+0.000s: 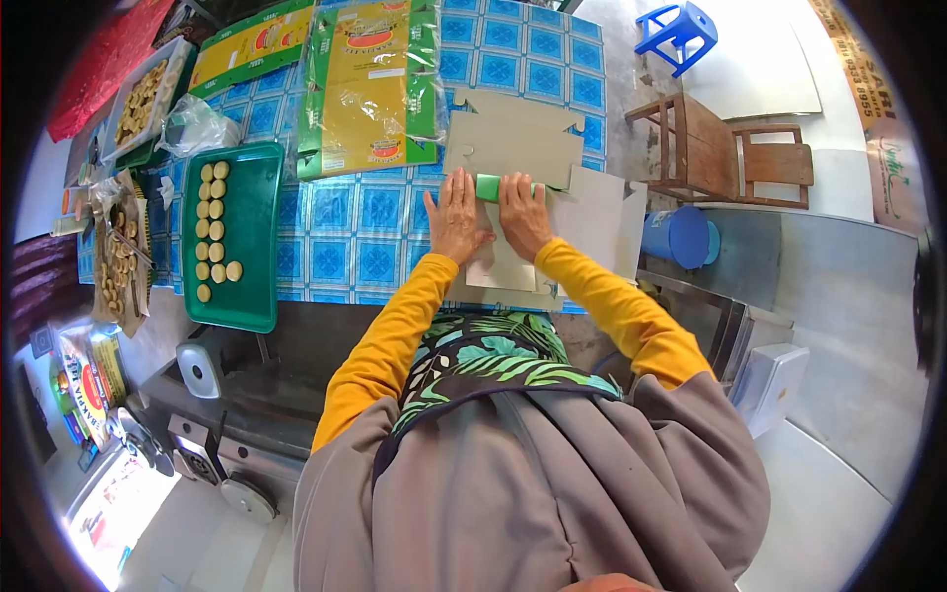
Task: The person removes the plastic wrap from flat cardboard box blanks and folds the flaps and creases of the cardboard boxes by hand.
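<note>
Both of my hands work on a flat, unfolded cardboard box blank [500, 268] with its plain grey-beige inside facing up. A narrow green printed flap [488, 186] is turned over between them. My left hand [456, 219] lies on the left side of the blank, its fingers stretched forward and thumb apart. My right hand [523, 212] has its fingers bent over the right end of the green flap; its thumb is hidden. More grey box blanks [513, 148] lie beneath and beyond my hands, with cut tabs along their edges.
A green tray [258, 247] with rows of round pastries stands at left. Beyond it are plastic-wrapped yellow-green printed boxes [370, 89], a clear bag [200, 128] and a white tray of pastries [178, 74]. At right stand a wooden chair [695, 148], blue stool [681, 35] and blue bucket [673, 237].
</note>
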Demonstrator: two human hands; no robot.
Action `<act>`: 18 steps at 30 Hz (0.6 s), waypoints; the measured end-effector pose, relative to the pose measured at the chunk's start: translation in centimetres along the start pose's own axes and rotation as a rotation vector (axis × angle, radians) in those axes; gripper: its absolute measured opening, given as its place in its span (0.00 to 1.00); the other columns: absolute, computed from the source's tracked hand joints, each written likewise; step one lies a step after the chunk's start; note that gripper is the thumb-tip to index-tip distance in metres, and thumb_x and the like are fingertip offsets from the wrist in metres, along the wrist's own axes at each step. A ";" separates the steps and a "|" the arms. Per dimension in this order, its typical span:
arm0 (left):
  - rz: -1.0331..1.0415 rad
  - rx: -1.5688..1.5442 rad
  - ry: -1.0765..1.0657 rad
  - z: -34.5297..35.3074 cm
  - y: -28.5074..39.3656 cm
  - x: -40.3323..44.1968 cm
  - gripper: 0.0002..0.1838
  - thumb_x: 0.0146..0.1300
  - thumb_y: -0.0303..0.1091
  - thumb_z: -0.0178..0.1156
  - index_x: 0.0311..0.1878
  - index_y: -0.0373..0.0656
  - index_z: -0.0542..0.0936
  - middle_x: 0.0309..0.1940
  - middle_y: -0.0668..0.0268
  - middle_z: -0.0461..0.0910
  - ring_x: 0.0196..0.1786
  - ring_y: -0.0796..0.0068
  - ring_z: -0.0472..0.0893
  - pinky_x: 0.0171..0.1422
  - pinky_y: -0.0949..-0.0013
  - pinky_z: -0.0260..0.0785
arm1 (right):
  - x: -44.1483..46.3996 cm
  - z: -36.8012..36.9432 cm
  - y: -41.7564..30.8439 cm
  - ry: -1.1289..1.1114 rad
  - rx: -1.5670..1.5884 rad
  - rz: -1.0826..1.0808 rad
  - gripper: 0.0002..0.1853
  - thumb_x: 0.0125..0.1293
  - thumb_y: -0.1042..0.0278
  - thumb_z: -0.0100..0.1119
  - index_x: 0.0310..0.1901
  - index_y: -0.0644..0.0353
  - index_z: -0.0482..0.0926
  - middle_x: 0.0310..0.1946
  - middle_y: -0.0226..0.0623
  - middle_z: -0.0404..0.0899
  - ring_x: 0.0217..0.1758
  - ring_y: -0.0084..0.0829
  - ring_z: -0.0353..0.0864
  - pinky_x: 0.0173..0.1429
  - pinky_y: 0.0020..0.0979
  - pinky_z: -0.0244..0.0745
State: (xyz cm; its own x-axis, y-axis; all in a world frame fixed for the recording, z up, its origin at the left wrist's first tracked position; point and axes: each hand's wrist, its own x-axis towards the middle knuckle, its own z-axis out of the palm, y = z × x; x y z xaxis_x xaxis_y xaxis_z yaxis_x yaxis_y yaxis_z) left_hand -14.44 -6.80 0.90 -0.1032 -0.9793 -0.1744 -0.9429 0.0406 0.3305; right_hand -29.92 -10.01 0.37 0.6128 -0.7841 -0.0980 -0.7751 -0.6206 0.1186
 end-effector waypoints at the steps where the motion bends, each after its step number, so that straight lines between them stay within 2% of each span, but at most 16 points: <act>1: 0.028 0.036 0.030 -0.1 -0.1 0.3 0.58 0.40 0.56 0.74 0.72 0.39 0.57 0.75 0.58 0.50 0.75 0.59 0.52 0.72 0.37 0.47 | -0.6 0.4 -1.3 0.037 -0.078 0.061 0.32 0.62 0.62 0.53 0.64 0.73 0.62 0.63 0.62 0.63 0.69 0.56 0.60 0.65 0.54 0.57; 2: 0.059 0.073 0.062 -0.2 -0.2 0.8 0.59 0.40 0.58 0.73 0.72 0.38 0.57 0.73 0.57 0.53 0.72 0.57 0.56 0.70 0.36 0.50 | -0.7 0.8 -2.0 0.077 -0.157 0.124 0.37 0.62 0.59 0.54 0.67 0.76 0.58 0.67 0.67 0.57 0.71 0.60 0.56 0.68 0.56 0.54; 3: 0.062 0.073 0.056 -0.9 -0.1 1.2 0.59 0.40 0.58 0.73 0.72 0.38 0.57 0.73 0.57 0.53 0.72 0.57 0.56 0.70 0.36 0.50 | -0.7 0.8 -2.3 0.044 0.072 0.170 0.40 0.63 0.54 0.55 0.68 0.76 0.55 0.71 0.68 0.49 0.74 0.63 0.48 0.71 0.58 0.48; 5: 0.086 0.179 -0.054 -2.0 0.4 2.0 0.58 0.40 0.57 0.74 0.71 0.38 0.59 0.68 0.54 0.57 0.68 0.54 0.60 0.68 0.36 0.54 | -0.5 0.2 -2.0 0.031 0.087 0.161 0.41 0.63 0.53 0.55 0.68 0.76 0.55 0.70 0.68 0.49 0.74 0.63 0.48 0.72 0.58 0.47; 10: 0.108 0.290 -0.061 -1.4 0.9 3.4 0.55 0.40 0.55 0.74 0.69 0.39 0.62 0.64 0.51 0.59 0.66 0.53 0.60 0.67 0.37 0.55 | -1.2 0.5 -1.5 0.108 0.053 0.120 0.45 0.60 0.48 0.58 0.68 0.75 0.55 0.70 0.68 0.50 0.74 0.63 0.48 0.73 0.57 0.47; 13: 0.124 0.271 -0.078 -1.7 0.6 2.2 0.54 0.41 0.56 0.73 0.69 0.38 0.62 0.65 0.51 0.59 0.68 0.52 0.58 0.68 0.36 0.53 | -0.7 -1.0 -1.3 0.059 0.167 0.166 0.44 0.59 0.49 0.60 0.67 0.76 0.57 0.69 0.68 0.53 0.73 0.64 0.51 0.71 0.56 0.51; 14: 0.135 0.242 -0.063 -2.0 0.5 2.2 0.55 0.41 0.57 0.73 0.69 0.36 0.61 0.66 0.51 0.59 0.69 0.51 0.57 0.69 0.36 0.51 | 0.0 -1.6 -0.3 -0.035 0.186 0.137 0.40 0.58 0.52 0.61 0.65 0.72 0.62 0.66 0.67 0.59 0.71 0.61 0.57 0.69 0.53 0.55; 15: 0.131 0.245 -0.036 -1.5 0.0 1.8 0.55 0.41 0.57 0.73 0.69 0.36 0.61 0.66 0.51 0.59 0.69 0.51 0.57 0.69 0.36 0.51 | 1.0 -2.5 0.7 -0.131 0.201 0.104 0.36 0.56 0.55 0.62 0.63 0.69 0.66 0.63 0.65 0.65 0.68 0.58 0.62 0.67 0.50 0.60; 16: 0.145 0.088 0.090 0.0 -1.0 0.8 0.55 0.44 0.59 0.70 0.70 0.35 0.60 0.67 0.51 0.57 0.72 0.50 0.54 0.70 0.34 0.47 | 2.8 -3.8 1.9 -0.115 0.186 0.095 0.36 0.56 0.55 0.62 0.63 0.69 0.66 0.63 0.65 0.65 0.68 0.58 0.62 0.67 0.50 0.60; 17: 0.165 -0.069 0.200 1.0 -1.6 -0.2 0.55 0.46 0.61 0.68 0.70 0.34 0.59 0.69 0.51 0.56 0.74 0.49 0.50 0.71 0.33 0.44 | 4.9 -5.3 2.9 -0.210 0.353 0.181 0.29 0.54 0.62 0.60 0.58 0.64 0.72 0.55 0.57 0.72 0.61 0.54 0.69 0.63 0.46 0.65; 18: 0.165 -0.067 0.201 1.3 -1.7 -0.8 0.55 0.46 0.61 0.68 0.70 0.34 0.59 0.69 0.51 0.56 0.74 0.49 0.50 0.71 0.33 0.44 | 6.9 -5.8 3.8 -0.308 0.526 0.269 0.23 0.51 0.69 0.58 0.52 0.60 0.78 0.46 0.50 0.79 0.54 0.50 0.76 0.58 0.43 0.70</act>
State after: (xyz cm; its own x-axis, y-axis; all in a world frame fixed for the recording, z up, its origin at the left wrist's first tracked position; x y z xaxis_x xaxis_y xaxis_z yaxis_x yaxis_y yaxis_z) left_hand -13.22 -5.80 -0.75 -0.1828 -0.9804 0.0729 -0.8946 0.1967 0.4012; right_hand -27.73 -17.84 5.92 0.3758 -0.8265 -0.4190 -0.9146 -0.2579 -0.3115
